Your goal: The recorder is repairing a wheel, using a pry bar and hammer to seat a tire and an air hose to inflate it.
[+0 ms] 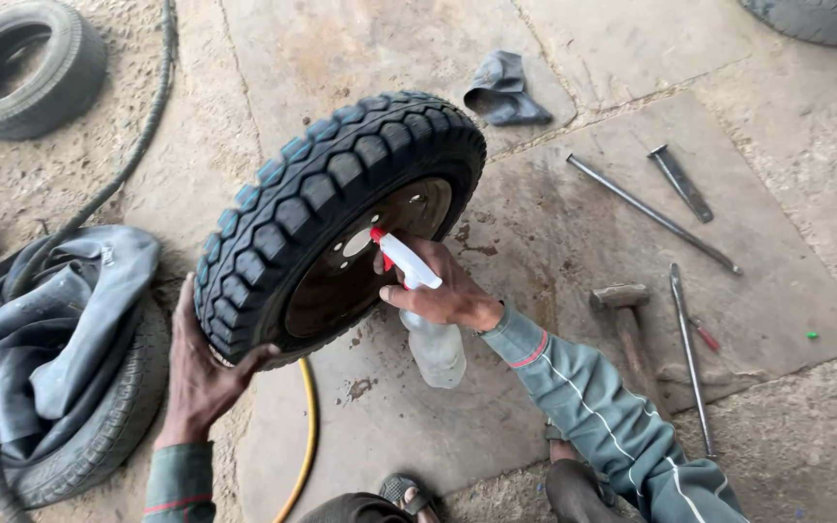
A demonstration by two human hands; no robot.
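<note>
Grey inner tube point(50, 320), hammer point(622, 302), tyre levers point(653, 213) nearby

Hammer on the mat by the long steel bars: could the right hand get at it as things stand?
Probably not at once: the right hand grips a clear spray bottle. The wooden-handled hammer lies uncovered just beyond that forearm.

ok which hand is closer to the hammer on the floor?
Right. The right hand, gripping a spray bottle at the wheel's hub, sits just left of the hammer. The left hand steadies the tyre tread on its far side, much farther away.
</note>
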